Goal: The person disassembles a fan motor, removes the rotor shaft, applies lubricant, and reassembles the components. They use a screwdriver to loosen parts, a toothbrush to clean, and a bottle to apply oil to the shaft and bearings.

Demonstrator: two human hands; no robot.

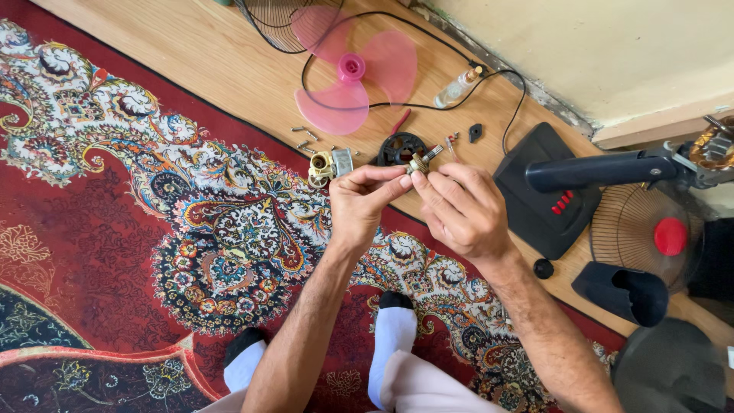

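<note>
Both hands meet above the edge of a patterned red rug (115, 229), pinching a small brass-coloured part with a metal pin (420, 161) between them. The left hand (363, 203) closes thumb and forefinger on one end of it, and the right hand (462, 210) closes its fingertips on the other, so the part hangs in the air over the seam between rug and wooden floor (229, 69). The only container in view is a small clear bottle with an orange cap (456, 88) lying on its side on the floor by the black cord (428, 103); what is in it cannot be told. Near it lie a pink fan blade (355, 73), loose screws (306, 138), a black round disc (399, 147) and a small metal gearbox (329, 166). To the right lies a black fan base (547, 203) with red buttons, its label unreadable.
</note>
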